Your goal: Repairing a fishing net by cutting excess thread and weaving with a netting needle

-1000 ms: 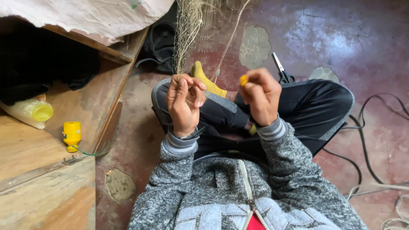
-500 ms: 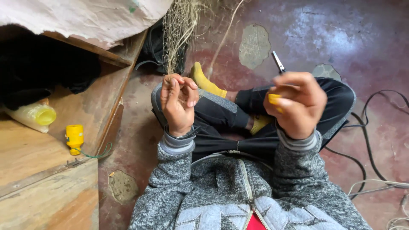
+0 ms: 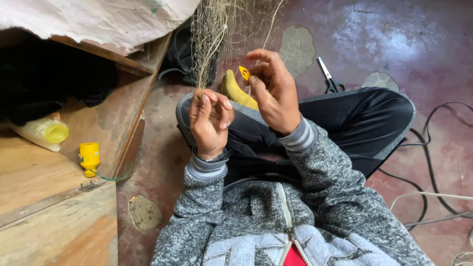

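Observation:
My left hand [image 3: 209,120] is closed around a gathered bunch of fine pale fishing net [image 3: 209,34] that hangs down from above. Just to its right, my right hand [image 3: 273,91] pinches a small yellow netting needle [image 3: 244,73] between thumb and fingers, close to the net strands. I sit cross-legged in dark trousers and a grey speckled jacket, and a yellow-socked foot [image 3: 236,91] shows between the two hands.
Scissors [image 3: 329,79] lie on the reddish floor at the upper right. Black and white cables [image 3: 433,172] run along the right. A wooden step on the left carries a yellow thread spool [image 3: 89,158] and a pale plastic bottle [image 3: 42,133].
My right hand swung out to the right with the yellow needle, then came back up to the net beside my left hand. The left hand kept its grip.

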